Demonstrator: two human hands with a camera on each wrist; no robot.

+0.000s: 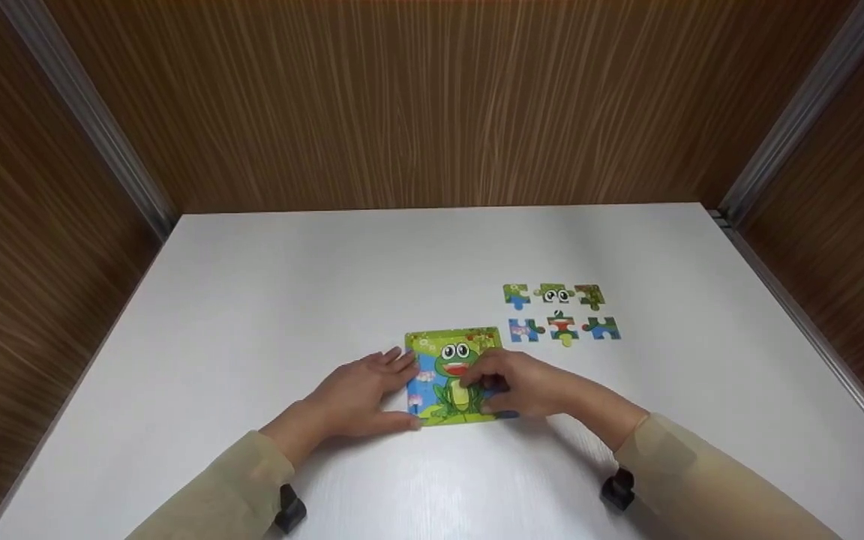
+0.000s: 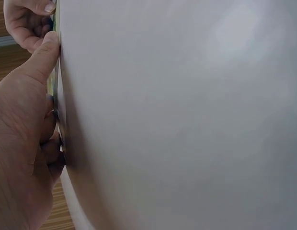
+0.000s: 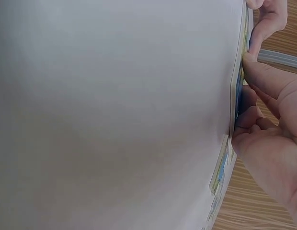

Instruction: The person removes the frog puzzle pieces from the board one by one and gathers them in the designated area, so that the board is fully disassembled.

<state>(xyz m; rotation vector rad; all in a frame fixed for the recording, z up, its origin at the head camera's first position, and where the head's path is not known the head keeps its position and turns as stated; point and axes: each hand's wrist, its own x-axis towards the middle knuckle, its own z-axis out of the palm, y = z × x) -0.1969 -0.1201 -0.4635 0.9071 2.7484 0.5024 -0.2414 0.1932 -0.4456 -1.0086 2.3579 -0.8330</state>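
A square frog puzzle board (image 1: pixel 426 343) lies on the white table, printed with a green frog on blue and green. My left hand (image 1: pixel 361 394) rests along its left side, fingers fairly straight at the edge and thumb by the lower left corner. Over the right half of the board is my right hand (image 1: pixel 526 382), fingers bent, with a fingertip on the frog's belly and the thumb lower down. I cannot tell whether it pinches a piece. In the right wrist view, the right hand (image 3: pixel 278 110) meets the board's edge.
Several loose jigsaw pieces lie in two rows right of the board, among them an eyes piece (image 1: pixel 554 295) and a red mouth piece (image 1: pixel 562 325). The white table (image 1: pixel 312 285) is bounded by wood-grain panels (image 1: pixel 432 105) at the back and sides.
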